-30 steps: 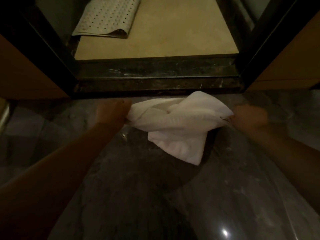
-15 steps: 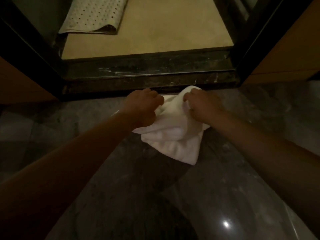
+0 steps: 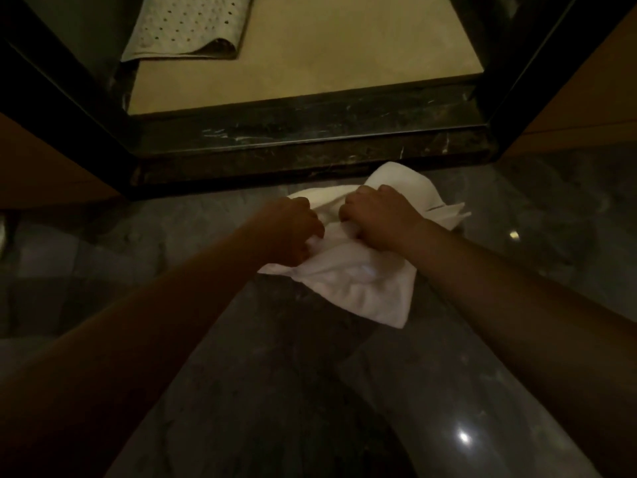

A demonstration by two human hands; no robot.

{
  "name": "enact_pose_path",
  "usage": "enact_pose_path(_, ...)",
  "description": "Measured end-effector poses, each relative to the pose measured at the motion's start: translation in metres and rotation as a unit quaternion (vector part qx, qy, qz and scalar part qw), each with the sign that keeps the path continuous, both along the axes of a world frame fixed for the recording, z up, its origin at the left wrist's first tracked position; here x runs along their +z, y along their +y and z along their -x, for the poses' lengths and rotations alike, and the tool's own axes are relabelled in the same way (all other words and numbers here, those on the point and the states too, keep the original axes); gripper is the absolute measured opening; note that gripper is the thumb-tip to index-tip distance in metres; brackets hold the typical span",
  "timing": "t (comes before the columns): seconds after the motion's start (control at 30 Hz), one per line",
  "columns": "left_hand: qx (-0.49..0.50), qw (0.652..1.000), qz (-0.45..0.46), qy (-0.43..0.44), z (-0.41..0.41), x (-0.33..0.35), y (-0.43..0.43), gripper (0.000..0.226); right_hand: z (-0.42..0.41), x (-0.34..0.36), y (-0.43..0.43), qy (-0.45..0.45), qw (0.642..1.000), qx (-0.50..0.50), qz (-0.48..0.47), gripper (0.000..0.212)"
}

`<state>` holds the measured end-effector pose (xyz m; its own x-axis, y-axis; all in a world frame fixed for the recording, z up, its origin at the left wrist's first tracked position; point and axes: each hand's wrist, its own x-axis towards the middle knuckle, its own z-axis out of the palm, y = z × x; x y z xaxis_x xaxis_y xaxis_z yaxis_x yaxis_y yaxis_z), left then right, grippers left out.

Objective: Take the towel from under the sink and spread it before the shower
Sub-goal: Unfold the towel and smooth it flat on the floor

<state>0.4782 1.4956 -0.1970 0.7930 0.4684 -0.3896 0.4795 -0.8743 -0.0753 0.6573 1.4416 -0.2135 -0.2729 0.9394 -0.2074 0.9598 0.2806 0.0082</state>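
A white towel (image 3: 362,281) hangs bunched just in front of the dark marble shower threshold (image 3: 310,146), above the grey marble floor. My left hand (image 3: 289,232) grips a fold at the towel's left side. My right hand (image 3: 379,219) grips the cloth close beside it, with knuckles up. A loose corner droops toward me below both hands. Another part bulges up behind my right hand, near the threshold. The two hands are almost touching.
Beyond the threshold lies the beige shower floor (image 3: 344,53) with a perforated white bath mat (image 3: 186,25) folded at its back left. Black door frames (image 3: 62,108) flank the opening. Wooden panels (image 3: 586,108) stand on either side. Glossy grey floor (image 3: 275,391) stretches toward me.
A second ago my hands held the towel stretched wide apart. They have come together at the towel's middle and regripped it, and the towel has shifted slightly right.
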Motion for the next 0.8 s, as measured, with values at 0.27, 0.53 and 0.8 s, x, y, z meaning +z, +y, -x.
enact_pose_path(0.27,0.025,0.999,-0.022,-0.020,0.008,0.005,0.008,0.021,-0.001,0.008,-0.007,-0.010,0.999,-0.038,-0.009,0.019)
enact_pose_path(0.53,0.074,0.995,-0.073,-0.007,0.020,0.013,0.014,0.029,-0.019,0.021,-0.007,-0.016,0.994,-0.108,-0.033,0.019)
enact_pose_path(0.8,0.096,0.993,-0.058,-0.024,0.036,0.024,0.008,0.031,-0.038,0.034,-0.009,-0.064,0.991,-0.107,-0.042,0.016)
